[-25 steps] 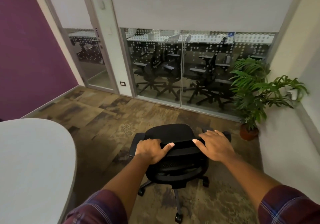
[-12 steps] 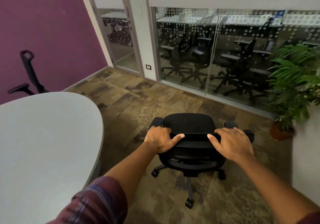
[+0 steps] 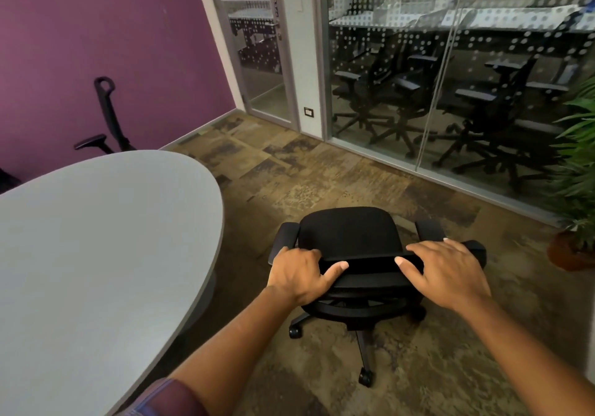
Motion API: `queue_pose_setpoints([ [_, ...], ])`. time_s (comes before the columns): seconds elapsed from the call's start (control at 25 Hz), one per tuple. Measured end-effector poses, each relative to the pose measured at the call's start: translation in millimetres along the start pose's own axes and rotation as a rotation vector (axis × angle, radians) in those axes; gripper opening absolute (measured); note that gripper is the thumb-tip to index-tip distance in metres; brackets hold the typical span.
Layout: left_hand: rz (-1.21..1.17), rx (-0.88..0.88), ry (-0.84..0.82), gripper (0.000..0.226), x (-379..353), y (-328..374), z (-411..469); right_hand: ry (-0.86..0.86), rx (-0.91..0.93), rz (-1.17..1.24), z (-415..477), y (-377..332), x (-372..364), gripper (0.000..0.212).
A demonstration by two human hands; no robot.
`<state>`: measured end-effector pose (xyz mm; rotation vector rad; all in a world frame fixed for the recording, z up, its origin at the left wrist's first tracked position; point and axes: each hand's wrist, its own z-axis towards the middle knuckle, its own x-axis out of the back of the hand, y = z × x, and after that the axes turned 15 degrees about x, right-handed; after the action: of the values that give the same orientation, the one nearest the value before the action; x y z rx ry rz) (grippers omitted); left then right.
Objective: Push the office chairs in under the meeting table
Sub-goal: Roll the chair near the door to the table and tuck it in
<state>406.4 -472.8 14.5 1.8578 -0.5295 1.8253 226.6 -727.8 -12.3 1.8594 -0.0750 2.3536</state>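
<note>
A black office chair (image 3: 349, 230) on castors stands on the carpet in front of me, its seat facing away. My left hand (image 3: 297, 275) and my right hand (image 3: 447, 274) both grip the top edge of its backrest, thumbs toward me. The grey oval meeting table (image 3: 96, 254) fills the left of the view; the chair stands to the right of its rounded end, apart from it. A second black chair (image 3: 108, 116) shows behind the table against the purple wall, mostly hidden.
A glass partition (image 3: 450, 93) and a glass door (image 3: 257, 61) close off the far side, with several chairs beyond the glass. A potted plant (image 3: 579, 190) stands at the right edge. Patterned carpet (image 3: 289, 174) lies between table and glass.
The view has swung left, so the table now fills much more of the left and the second chair by the purple wall has appeared. Both hands stay on the backrest.
</note>
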Motion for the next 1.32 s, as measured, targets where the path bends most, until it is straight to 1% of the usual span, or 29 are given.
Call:
queue_pose_setpoints([
  [0.04, -0.012, 0.031, 0.007, 0.086, 0, -9, -13, 0.024, 0.034, 0.011, 1, -9, -3, 0.074],
  [0.08, -0.018, 0.019, 0.015, 0.085, 1, -4, -16, 0.043, 0.031, 0.016, -4, -4, -1, 0.074],
  [0.16, -0.023, 0.078, 0.044, 0.083, 0, -17, -38, 0.064, 0.096, 0.041, 0, -18, 0, 0.073],
  [0.24, -0.027, 0.15, 0.068, 0.084, -3, -28, -66, 0.053, 0.163, 0.044, -2, -33, -2, 0.073],
  [0.28, -0.02, 0.146, 0.076, 0.084, -2, -25, -68, 0.054, 0.15, 0.053, -2, -29, -2, 0.073],
  [0.36, -0.028, 0.201, 0.105, 0.083, -4, -31, -94, 0.06, 0.217, 0.086, -6, -45, 0, 0.073],
  [0.44, -0.026, 0.28, 0.145, 0.08, -4, -37, -119, 0.105, 0.276, 0.078, -3, -56, 1, 0.073],
  [0.52, -0.041, 0.316, 0.144, 0.08, -4, -37, -131, 0.073, 0.283, 0.106, -1, -59, 5, 0.073],
  [0.64, -0.039, 0.407, 0.154, 0.079, -7, -46, -170, 0.048, 0.397, 0.106, 0, -79, -2, 0.073],
  [0.72, -0.038, 0.429, 0.167, 0.078, -4, -48, -179, 0.047, 0.416, 0.136, 7, -84, 0, 0.073],
  [0.84, -0.031, 0.53, 0.179, 0.077, -3, -58, -207, 0.028, 0.509, 0.159, 15, -107, -1, 0.072],
  [0.92, -0.03, 0.561, 0.183, 0.075, -4, -61, -211, 0.037, 0.53, 0.194, 22, -114, -1, 0.077],
  [1.04, -0.027, 0.656, 0.192, 0.074, -4, -72, -219, 0.049, 0.621, 0.211, 44, -130, -4, 0.087],
  [1.12, -0.026, 0.68, 0.188, 0.074, -7, -78, -221, 0.05, 0.656, 0.231, 56, -140, -3, 0.087],
  [1.2, -0.008, 0.736, 0.199, 0.074, -7, -85, -220, 0.068, 0.704, 0.244, 69, -149, -8, 0.082],
  [1.32, 0.006, 0.793, 0.191, 0.071, -7, -98, -221, 0.041, 0.764, 0.269, 92, -167, -9, 0.083],
])
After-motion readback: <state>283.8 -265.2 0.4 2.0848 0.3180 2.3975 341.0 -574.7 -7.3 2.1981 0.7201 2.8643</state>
